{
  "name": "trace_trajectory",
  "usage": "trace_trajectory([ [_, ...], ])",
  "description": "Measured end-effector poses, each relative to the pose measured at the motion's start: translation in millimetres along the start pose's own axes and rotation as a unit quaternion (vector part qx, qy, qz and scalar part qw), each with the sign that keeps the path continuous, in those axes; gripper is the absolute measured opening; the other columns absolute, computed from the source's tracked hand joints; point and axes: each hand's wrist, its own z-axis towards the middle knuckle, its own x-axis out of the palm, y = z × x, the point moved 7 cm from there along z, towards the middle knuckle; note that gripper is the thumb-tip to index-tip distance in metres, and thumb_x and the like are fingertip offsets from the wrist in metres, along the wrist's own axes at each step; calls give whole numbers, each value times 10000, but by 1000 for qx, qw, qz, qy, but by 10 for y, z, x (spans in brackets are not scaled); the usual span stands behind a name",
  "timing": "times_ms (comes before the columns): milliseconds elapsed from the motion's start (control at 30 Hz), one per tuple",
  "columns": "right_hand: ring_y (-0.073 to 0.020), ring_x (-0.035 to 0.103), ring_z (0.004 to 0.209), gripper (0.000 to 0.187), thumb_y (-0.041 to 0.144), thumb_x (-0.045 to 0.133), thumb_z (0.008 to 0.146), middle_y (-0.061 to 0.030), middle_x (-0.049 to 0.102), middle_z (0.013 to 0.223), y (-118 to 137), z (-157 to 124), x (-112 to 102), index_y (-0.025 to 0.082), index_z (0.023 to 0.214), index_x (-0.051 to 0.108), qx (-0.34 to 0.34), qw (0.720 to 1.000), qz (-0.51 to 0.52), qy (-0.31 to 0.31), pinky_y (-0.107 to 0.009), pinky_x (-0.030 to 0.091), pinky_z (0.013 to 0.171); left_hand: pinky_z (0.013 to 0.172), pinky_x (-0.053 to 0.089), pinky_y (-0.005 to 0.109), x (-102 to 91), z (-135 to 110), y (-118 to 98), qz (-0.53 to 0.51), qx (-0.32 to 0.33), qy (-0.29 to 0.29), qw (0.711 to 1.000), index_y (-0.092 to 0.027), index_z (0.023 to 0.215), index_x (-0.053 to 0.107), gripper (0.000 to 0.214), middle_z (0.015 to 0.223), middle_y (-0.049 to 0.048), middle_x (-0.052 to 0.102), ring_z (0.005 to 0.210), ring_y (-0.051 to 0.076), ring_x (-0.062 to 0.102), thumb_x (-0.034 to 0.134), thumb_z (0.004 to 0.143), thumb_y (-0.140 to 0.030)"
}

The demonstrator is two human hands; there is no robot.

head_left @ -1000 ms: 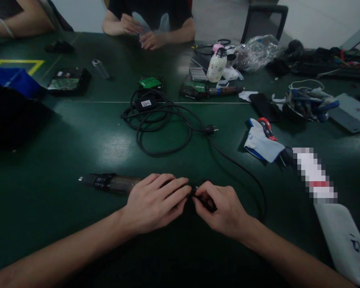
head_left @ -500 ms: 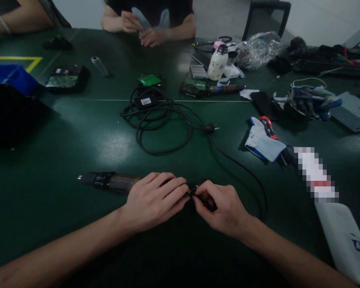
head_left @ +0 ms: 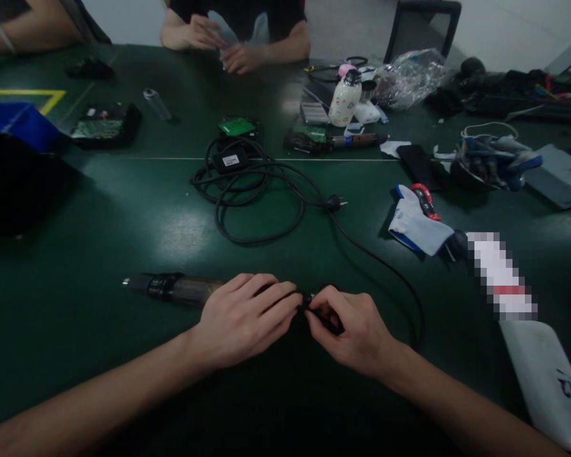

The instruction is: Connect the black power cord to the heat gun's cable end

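An electric screwdriver (head_left: 185,289) lies on its side across the table, tip pointing left, dark with a brownish body. My left hand (head_left: 247,320) is wrapped over its rear part, which hides that end. Just to the right, my right hand (head_left: 354,330) has thumb and forefinger pinched on a small black cord connector at the screwdriver's tail. Between the fingertips the join is mostly covered, so I cannot tell whether the connector is seated. A black power cord (head_left: 394,268) curves behind my right hand and leads back to a loose coil with a labelled adapter box (head_left: 231,161).
Beyond the coil stand green circuit boards (head_left: 238,127), a second screwdriver (head_left: 359,140) and a patterned bottle (head_left: 345,100). To the right lie a white-and-blue glove (head_left: 416,222), a dark phone-like slab (head_left: 419,166) and a white case (head_left: 542,374). Across the table, a co-worker's hands (head_left: 235,54) handle something small.
My left fingertips have shifted very slightly right, toward the connector. The screwdriver and my right hand are almost unmoved.
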Motion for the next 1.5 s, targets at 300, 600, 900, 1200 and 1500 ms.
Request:
trace_trajectory([
  [300,-98,558,605,49,228,619,997,43,601,745,1,-2,-2,211,997,572,6,1000,1,4,-234,392,559,852,498,377,0,-7,7,-9,-3,-4,1000,-243,1251,683,291,1306,-38,729,1096,212,666,699,968,-307],
  [600,-100,551,583,45,231,609,994,44,599,725,2,6,-4,217,984,568,4,1000,-3,-2,-234,390,544,847,497,376,-13,5,9,-13,-13,-5,1000,-245,1260,677,305,1295,-29,735,1090,209,672,698,966,-323],
  [900,-98,544,580,49,225,610,993,47,583,719,7,3,-7,212,985,564,2,1000,-3,-2,-232,380,545,838,496,378,-13,16,12,-9,-13,-1,1000,-245,1251,680,291,1300,-29,734,1082,208,674,689,968,-313],
  [1200,-102,556,588,50,236,606,1000,37,614,728,2,7,-9,216,981,565,6,1000,0,-2,-226,392,546,857,505,378,-25,5,7,-17,-18,-6,1000,-242,1227,695,285,1310,-17,734,1099,214,676,701,955,-325],
  [1500,-103,556,588,48,231,598,1000,35,612,734,18,9,-16,218,966,567,6,1000,-6,-4,-230,389,543,860,501,364,-27,29,8,-1,-24,-12,1000,-221,1175,698,208,1222,12,764,1058,201,691,685,978,-288],
])
